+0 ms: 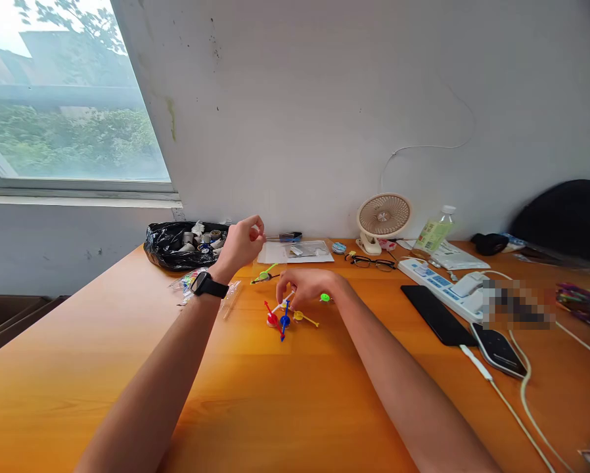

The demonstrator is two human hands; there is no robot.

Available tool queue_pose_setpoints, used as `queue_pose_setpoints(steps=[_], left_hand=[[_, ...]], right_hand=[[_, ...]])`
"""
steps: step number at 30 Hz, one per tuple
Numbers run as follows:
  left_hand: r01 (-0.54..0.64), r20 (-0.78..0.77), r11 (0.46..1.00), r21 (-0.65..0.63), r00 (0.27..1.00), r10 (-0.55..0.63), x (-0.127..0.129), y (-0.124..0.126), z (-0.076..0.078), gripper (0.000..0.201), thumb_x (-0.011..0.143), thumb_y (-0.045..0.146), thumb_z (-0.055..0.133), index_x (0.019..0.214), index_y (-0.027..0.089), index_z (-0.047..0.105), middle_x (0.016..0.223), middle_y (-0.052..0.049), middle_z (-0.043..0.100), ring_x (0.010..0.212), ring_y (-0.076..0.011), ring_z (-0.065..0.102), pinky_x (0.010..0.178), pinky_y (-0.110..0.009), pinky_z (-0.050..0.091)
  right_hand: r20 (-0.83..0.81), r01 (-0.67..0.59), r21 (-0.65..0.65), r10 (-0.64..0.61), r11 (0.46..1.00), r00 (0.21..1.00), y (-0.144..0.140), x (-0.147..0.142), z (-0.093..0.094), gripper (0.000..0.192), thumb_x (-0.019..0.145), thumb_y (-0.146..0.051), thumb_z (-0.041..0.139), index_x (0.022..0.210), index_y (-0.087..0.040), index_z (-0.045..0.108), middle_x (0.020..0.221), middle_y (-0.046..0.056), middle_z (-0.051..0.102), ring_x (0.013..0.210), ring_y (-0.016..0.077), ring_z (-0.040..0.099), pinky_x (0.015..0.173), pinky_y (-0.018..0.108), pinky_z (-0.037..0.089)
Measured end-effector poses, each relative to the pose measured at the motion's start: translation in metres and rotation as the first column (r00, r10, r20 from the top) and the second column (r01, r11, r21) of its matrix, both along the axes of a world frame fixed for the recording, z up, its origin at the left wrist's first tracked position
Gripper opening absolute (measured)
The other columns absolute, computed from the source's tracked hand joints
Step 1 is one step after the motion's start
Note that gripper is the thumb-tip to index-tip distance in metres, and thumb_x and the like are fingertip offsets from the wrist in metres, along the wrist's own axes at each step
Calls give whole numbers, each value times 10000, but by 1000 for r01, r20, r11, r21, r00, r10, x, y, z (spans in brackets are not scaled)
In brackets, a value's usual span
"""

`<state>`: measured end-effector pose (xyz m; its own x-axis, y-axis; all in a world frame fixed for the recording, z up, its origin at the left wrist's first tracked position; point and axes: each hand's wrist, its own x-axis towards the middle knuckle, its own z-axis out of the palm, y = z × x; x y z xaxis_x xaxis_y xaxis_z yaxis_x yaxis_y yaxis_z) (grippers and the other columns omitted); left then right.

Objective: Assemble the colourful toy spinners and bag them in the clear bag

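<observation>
My left hand [244,242], with a black watch on its wrist, is raised with thumb and fingertips pinched together; whatever they hold is too small to make out. Below it a faint clear film shows near a yellow-green and black arrow spinner [265,276]. My right hand [305,287] reaches down, its fingers closed around a white arrow spinner [284,304] that they partly hide. Close by on the table lie a red arrow spinner [272,319], a blue one [285,321] and a yellow one [299,316]. A green piece [325,298] sits beside my right wrist.
A black plastic bag [163,244] of rolls stands at the back left, with small packets [182,284] before it. Behind are a white sheet [275,253], a fan [384,217], glasses [374,263] and a bottle [433,234]. Rightward lie a power strip [430,279], phone [435,314] and cables.
</observation>
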<state>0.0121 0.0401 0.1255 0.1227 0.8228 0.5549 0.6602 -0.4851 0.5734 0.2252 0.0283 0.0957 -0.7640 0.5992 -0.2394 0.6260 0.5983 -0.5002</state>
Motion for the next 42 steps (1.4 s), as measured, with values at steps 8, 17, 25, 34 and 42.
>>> queue_pose_setpoints(steps=[8,17,25,34,42], left_hand=[[15,-119,999,-51,993,-21,0,7,-3,382,784,118,523,942,175,867,773,-54,783,604,-160,595,602,-262,448],[98,-75,984,-150,991,-110,1,0,4,359,732,194,625,1012,171,849,820,-61,799,713,-196,696,642,-254,518],[223,-8,951,-213,973,-230,4,-7,9,303,754,230,632,961,173,846,864,-63,804,709,-181,688,591,-243,505],[432,146,843,-320,902,-407,15,-19,14,326,743,164,618,993,178,828,1069,-83,809,822,-183,733,694,-265,587],[421,74,849,-318,904,-420,18,-17,8,268,785,218,612,945,169,820,785,-43,763,707,-163,691,608,-235,502]], right_hand=[[117,-9,-40,14,999,993,9,-6,-20,162,681,-225,903,833,-242,849,874,1,734,866,168,647,649,221,396],[-47,66,-37,-68,997,997,-5,13,19,106,729,-270,840,821,-223,820,815,-2,731,701,144,609,554,224,389],[-567,262,171,-123,950,814,-38,37,78,127,874,-256,707,880,-219,828,822,17,707,646,128,518,583,252,376],[-685,458,293,-150,839,713,-46,23,84,211,817,-39,676,837,-224,776,850,16,694,703,143,535,681,293,375],[-484,403,434,-169,806,858,-40,12,67,260,885,-52,579,837,-237,754,900,40,741,755,182,578,686,299,341]])
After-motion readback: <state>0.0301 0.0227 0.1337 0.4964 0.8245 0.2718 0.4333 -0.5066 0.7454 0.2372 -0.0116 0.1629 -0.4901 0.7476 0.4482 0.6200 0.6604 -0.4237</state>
